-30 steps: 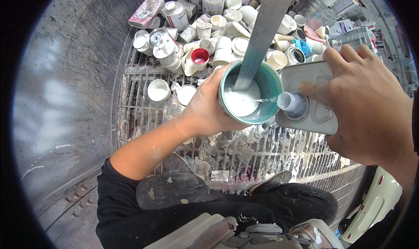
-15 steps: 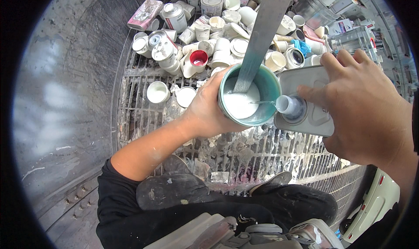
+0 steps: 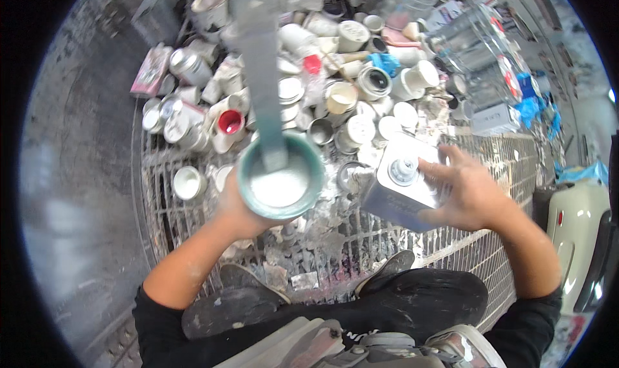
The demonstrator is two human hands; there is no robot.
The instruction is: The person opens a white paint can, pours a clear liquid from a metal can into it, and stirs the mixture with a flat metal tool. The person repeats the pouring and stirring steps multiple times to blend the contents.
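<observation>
Left hand (image 3: 235, 210) clamped round teal cup (image 3: 280, 176) of white paint with stir stick (image 3: 261, 71), right hand (image 3: 474, 194) gripping tilted metal can (image 3: 403, 187) just beside it, over metal grate (image 3: 451, 239)

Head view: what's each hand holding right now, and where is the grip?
The left hand holds the teal cup from below, around its side. The right hand grips the metal can by its right side, near the top.

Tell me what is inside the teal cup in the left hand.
The teal cup holds pale whitish paint with a flat grey stir stick standing in it. The stick's lower end and the cup's bottom are covered by the paint.
</observation>
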